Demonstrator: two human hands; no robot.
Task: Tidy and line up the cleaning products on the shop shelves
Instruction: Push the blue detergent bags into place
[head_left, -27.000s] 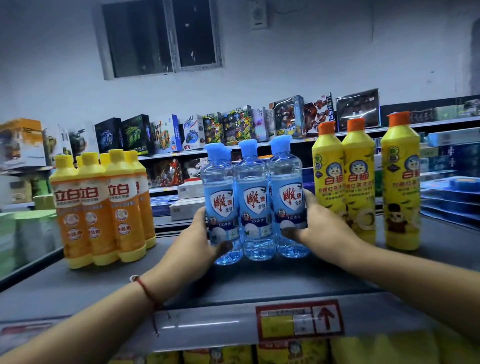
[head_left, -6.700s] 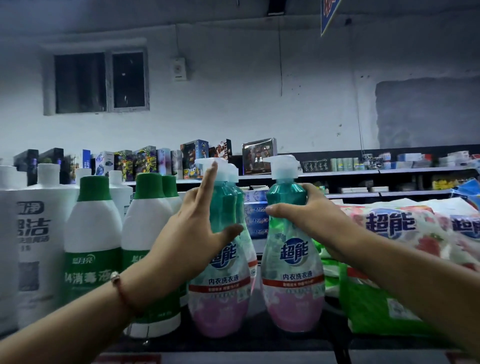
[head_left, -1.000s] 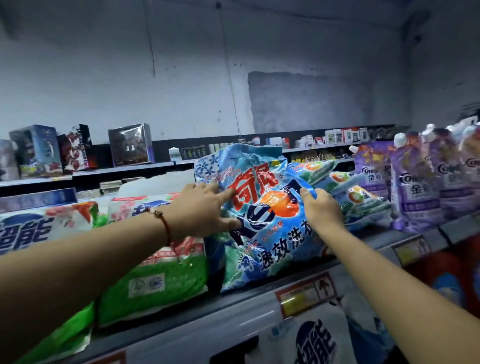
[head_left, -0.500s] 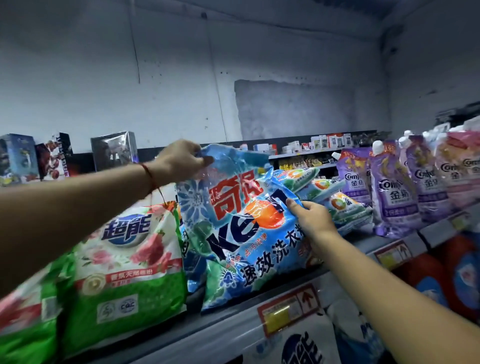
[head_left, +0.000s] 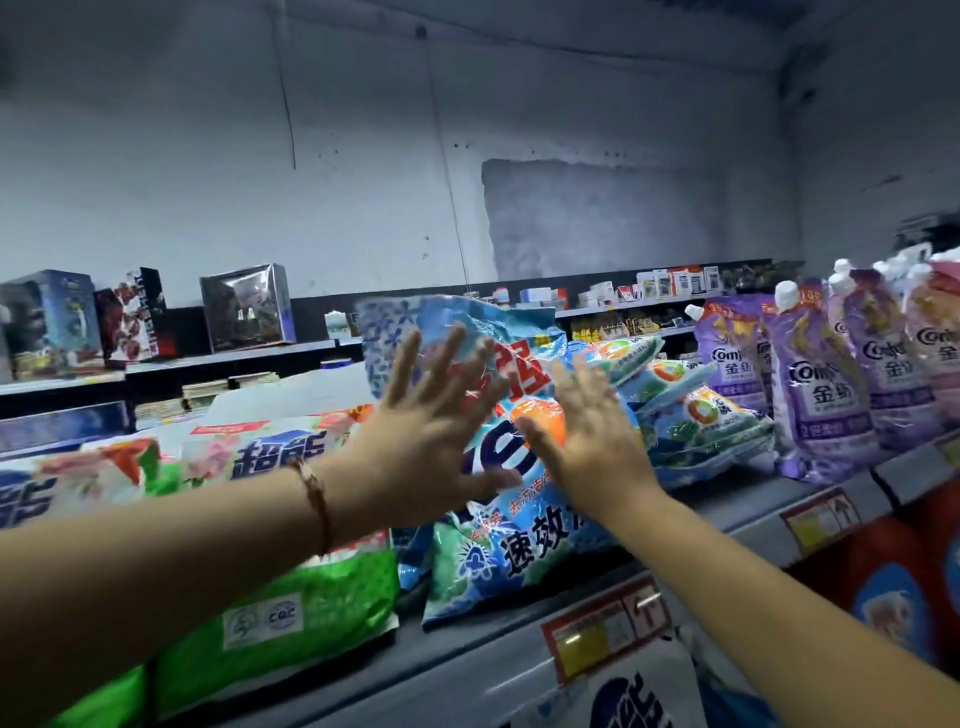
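Pressing the blue washing-powder bag (head_left: 498, 457) upright with both flat hands, left hand (head_left: 421, 441) and right hand (head_left: 592, 441), fingers (head_left: 410, 364) spread wide, I am pushing evenly so it stands square.

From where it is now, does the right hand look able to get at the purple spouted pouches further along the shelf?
Probably yes: the right hand is open and holds nothing, and the purple spouted pouches stand unobstructed at the shelf front.

Dim bluish light, motion blur, wide-angle edge distortion
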